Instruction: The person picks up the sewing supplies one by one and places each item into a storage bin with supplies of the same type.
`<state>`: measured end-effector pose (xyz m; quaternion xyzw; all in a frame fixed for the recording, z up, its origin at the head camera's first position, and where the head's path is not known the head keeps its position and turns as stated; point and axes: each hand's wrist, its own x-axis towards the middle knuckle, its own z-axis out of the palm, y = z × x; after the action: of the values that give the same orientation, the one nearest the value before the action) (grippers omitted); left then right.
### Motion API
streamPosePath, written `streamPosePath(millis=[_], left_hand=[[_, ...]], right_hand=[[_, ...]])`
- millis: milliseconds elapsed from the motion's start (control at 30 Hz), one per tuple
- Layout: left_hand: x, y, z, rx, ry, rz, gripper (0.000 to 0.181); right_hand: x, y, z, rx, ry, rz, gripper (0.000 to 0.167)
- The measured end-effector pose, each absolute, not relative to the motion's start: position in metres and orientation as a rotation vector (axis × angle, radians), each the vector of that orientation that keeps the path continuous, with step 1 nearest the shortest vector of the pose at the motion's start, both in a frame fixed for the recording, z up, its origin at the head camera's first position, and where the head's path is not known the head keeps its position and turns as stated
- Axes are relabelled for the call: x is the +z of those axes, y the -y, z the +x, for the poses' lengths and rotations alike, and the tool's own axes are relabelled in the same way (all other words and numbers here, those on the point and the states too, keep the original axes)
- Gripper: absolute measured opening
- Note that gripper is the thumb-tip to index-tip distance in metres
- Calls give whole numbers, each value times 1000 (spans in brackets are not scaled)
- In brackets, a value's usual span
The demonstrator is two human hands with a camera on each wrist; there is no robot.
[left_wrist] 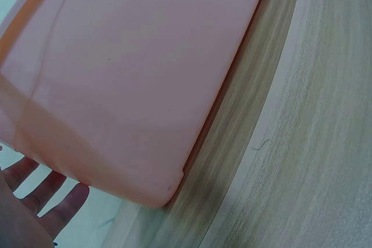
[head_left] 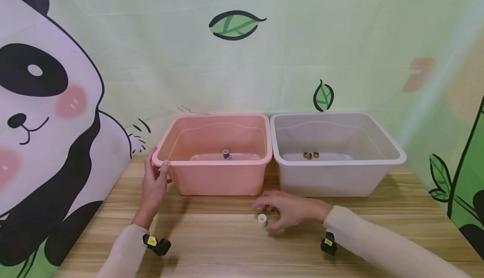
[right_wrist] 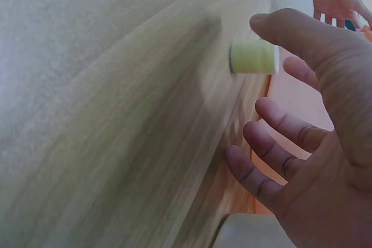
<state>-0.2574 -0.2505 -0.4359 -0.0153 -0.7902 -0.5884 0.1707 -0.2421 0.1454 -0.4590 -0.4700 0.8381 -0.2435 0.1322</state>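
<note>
My left hand (head_left: 155,183) grips the front left corner of a pink plastic bin (head_left: 219,179), thumb at the front rim and fingers along the outer side. In the left wrist view, those fingers (left_wrist: 67,204) lie at the bin's wall. A small pale yellow cylinder (head_left: 262,220), white and hollow at the top, stands upright on the table. My right hand (head_left: 289,211) is just right of it, thumb and fingers spread about it. In the right wrist view, a gap shows between the fingers and the yellow cylinder (right_wrist: 254,57).
Two small purplish cylinders (head_left: 225,153) lie in the pink bin. A light grey bin (head_left: 332,181) stands beside it on the right, with several small brass-coloured pieces (head_left: 308,156) inside. Behind both bins hangs a printed cloth (head_left: 170,59); the wooden table (head_left: 211,244) extends in front.
</note>
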Motion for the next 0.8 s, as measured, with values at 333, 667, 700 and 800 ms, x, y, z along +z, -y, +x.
streamPosePath(millis=[333,667,700,800], left_hand=[[-437,250,-257,-1678,2246,-30,61],[-436,250,-256,-1665,2256,-28,63],[-436,250,-256,-1664,2257,-28,64],[-436,250,-257,-1657,2263,-24,65]], right_hand=[[-463,-140,-246,-657,-2418,-1352,36],[-464,-138,-249,-662,-2409,-1344,26],[-464,-138,-249,-660,-2412,-1341,26],[-464,-137,-248,-653,-2418,-1338,24]])
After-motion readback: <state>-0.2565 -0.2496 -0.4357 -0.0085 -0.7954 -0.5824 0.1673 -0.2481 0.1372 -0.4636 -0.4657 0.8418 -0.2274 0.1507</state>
